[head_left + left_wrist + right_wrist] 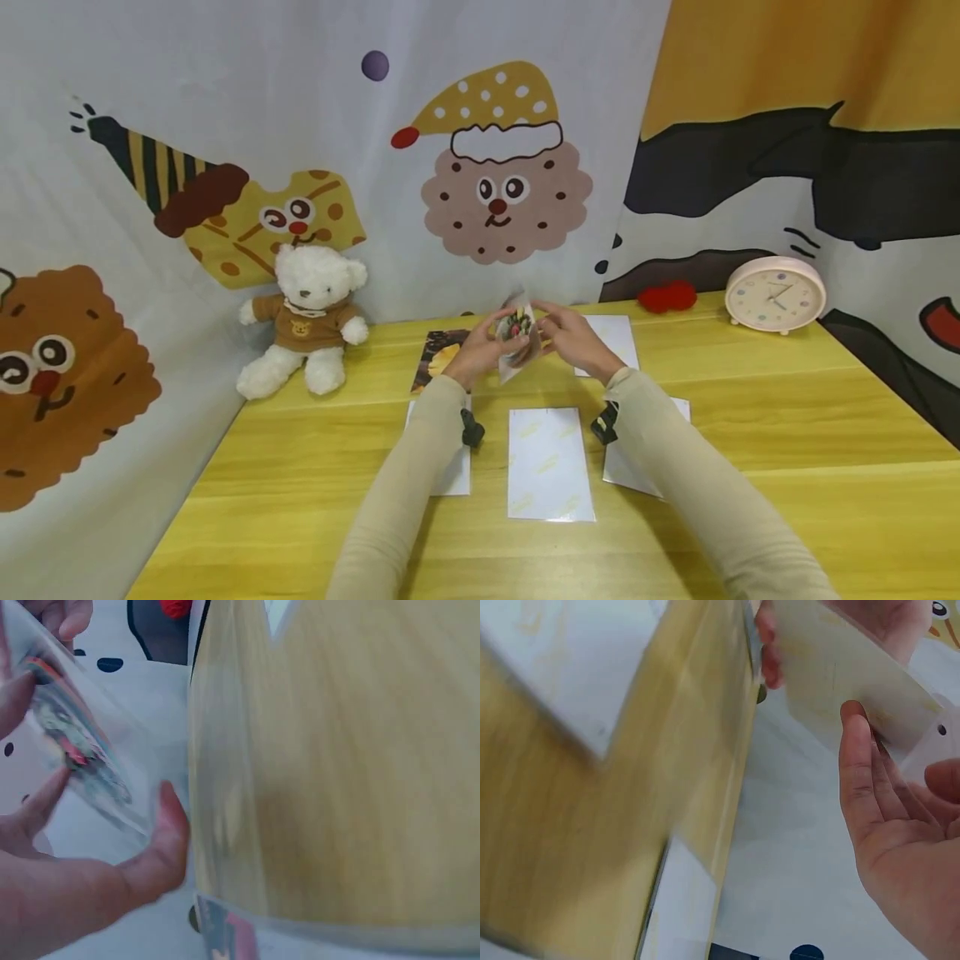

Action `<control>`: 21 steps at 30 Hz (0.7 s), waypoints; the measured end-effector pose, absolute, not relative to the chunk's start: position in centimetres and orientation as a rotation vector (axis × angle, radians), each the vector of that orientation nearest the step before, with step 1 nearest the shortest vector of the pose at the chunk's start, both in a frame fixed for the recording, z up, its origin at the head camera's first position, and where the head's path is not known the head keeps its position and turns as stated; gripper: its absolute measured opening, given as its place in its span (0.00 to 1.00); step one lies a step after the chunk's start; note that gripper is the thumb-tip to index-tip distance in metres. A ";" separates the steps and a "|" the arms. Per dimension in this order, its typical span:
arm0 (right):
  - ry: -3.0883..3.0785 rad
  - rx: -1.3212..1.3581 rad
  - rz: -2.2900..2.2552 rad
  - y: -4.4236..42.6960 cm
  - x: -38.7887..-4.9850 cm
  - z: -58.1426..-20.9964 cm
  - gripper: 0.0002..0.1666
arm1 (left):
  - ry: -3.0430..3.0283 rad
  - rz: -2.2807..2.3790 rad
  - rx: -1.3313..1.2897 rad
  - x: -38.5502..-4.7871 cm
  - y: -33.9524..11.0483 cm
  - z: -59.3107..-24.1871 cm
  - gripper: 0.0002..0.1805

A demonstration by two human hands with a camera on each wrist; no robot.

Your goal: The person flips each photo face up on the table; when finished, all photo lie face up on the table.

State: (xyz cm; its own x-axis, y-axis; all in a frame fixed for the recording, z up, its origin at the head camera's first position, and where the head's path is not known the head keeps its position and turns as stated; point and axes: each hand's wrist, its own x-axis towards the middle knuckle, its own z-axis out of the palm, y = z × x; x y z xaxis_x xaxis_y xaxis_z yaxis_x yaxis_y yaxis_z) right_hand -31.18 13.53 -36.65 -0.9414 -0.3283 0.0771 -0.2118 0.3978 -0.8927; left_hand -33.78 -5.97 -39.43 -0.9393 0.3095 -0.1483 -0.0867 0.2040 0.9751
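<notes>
A thin card point(517, 329) with a colourful picture is held up, tilted, above the back of the table. My left hand point(480, 348) grips it from the left, thumb and fingers around its edges; the left wrist view shows the picture side of the card point(86, 742) beside the left hand point(82, 889). From the right, my right hand point(576, 340) touches the card with nearly straight fingers. The right wrist view shows the card's pale back point(832, 671) against the fingertips of the right hand point(900, 832), with the thumb apart from it.
Several white sheets lie on the table point(300, 467): one front centre point(550, 467), others partly under both forearms and behind the right hand. A picture card with a yellow shape point(429, 354) lies behind the left wrist. Teddy bear point(307, 321) left; red object point(667, 297) and clock point(776, 296) right.
</notes>
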 end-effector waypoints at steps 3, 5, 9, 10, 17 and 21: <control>2.593 -0.456 -1.555 13.8 -31.2 -36.8 0.31 | 2.312 1.676 0.195 -33.8 -5.6 -39.2 0.37; 2.616 -0.436 -1.519 14.0 -31.2 -36.9 0.31 | 2.375 1.617 0.178 -33.7 -5.4 -39.1 0.36; 2.659 -0.421 -1.435 14.2 -31.3 -37.3 0.32 | 2.443 1.542 0.151 -33.5 -5.3 -39.0 0.34; 2.668 -0.411 -1.426 14.2 -31.3 -37.3 0.32 | 2.448 1.531 0.149 -33.4 -5.4 -39.1 0.33; 2.648 -0.361 -1.393 14.9 -31.4 -38.1 0.33 | 2.437 1.556 0.192 -33.7 -6.6 -39.2 0.26; 2.594 -0.318 -1.403 15.2 -31.5 -38.6 0.34 | 2.405 1.587 0.209 -33.8 -7.3 -39.2 0.26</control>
State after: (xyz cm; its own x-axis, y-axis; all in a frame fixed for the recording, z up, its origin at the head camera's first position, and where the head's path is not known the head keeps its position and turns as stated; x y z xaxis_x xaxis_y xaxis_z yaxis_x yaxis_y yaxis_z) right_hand -31.52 15.24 -38.61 -0.9618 -0.2686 -0.0521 -0.1033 0.5328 -0.8399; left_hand -33.76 -7.27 -39.19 -0.9581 0.2554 -0.1296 -0.0187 0.3957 0.9182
